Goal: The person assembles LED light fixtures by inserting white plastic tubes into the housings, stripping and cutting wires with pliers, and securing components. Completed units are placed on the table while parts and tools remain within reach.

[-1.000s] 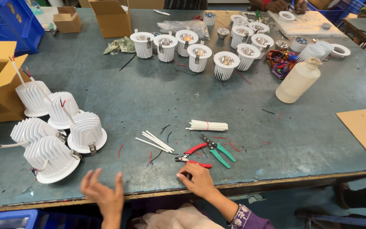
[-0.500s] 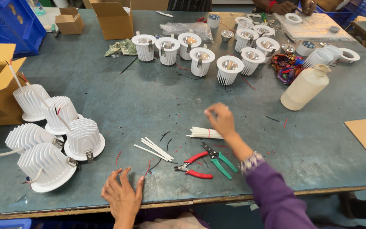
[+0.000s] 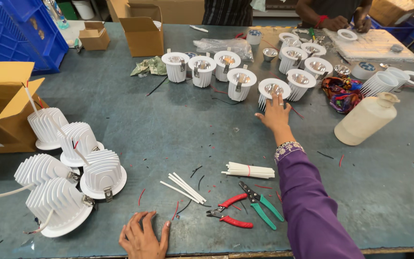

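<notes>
R hand point(image 3: 275, 112) was stretched toward the tabletop's far edge, fingers spread loose, tips touching the white finned lamp housing point(image 3: 272, 91) at the near end of the open-face-up row, nothing pinched yet. L hand point(image 3: 142, 236) lay flat at the near edge, fingers splayed, prob. bracing my lean. Red pliers point(image 3: 228, 215), green strippers point(image 3: 260, 207) and white sleeve bundle point(image 3: 248, 170) sat btw. both hands, within easy reach; housings set face-down point(image 3: 68, 184) were grouped near the left edge.
</notes>
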